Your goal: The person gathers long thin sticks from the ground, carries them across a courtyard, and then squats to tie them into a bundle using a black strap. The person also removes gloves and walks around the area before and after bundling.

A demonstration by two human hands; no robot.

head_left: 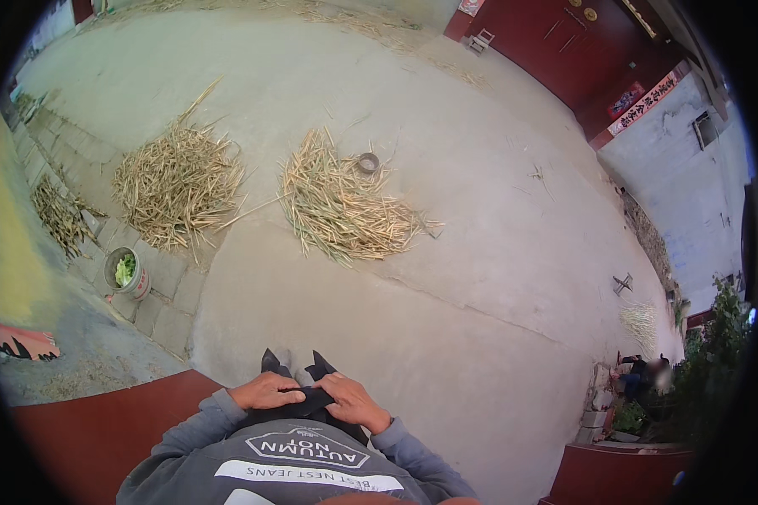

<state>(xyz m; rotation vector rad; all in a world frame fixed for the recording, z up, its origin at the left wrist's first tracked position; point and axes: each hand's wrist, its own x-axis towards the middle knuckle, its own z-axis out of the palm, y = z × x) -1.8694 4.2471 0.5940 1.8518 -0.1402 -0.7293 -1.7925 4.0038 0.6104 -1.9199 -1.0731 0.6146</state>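
Both my hands are in front of my waist at the bottom of the head view, close together. They grip a piece of black cloth (312, 402) lying against the lower edge of my grey sweatshirt (253, 438). My left hand (266, 391) has its fingers curled over the cloth's left part. On the other side, my right hand (351, 401) pinches it between thumb and fingers. Two dark pointed shapes (322, 365) stick out just beyond the hands; what they are I cannot make out.
Two heaps of dry cut stalks (345, 206) lie ahead on the concrete ground (480, 337), a small round tin (368, 162) resting on the right heap. At left stands a bucket (135, 282) with green leaves inside. Far right, a person (640, 377) is near plants. Red doors (564, 42) stand behind.
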